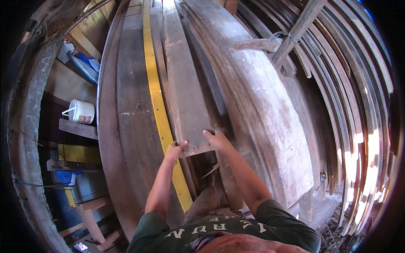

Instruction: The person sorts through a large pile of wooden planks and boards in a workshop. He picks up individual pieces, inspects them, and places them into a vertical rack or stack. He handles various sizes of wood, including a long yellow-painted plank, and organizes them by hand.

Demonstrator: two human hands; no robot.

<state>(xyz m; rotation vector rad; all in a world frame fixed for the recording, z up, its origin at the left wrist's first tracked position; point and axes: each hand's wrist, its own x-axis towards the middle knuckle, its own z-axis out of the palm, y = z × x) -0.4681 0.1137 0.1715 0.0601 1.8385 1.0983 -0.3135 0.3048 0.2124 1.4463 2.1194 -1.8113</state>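
A long, wide wooden plank (190,91) runs away from me along a stack of boards, its near end between my hands. My left hand (175,151) grips the plank's left corner, thumb on top, fingers hidden underneath. On the right corner my right hand (218,139) holds it the same way. Close to my left hand lies a narrow yellow board (155,91) with small holes along it. A dark gap (202,166) with a splintered strip of wood shows below the plank's end.
Wide boards (134,95) lie to the left, and a pale, dusty board (269,95) curves along the right. A wooden post (299,31) with a tied crosspiece stands at upper right, before a slatted wall (357,95). A white bucket (83,111) sits on a ledge at left.
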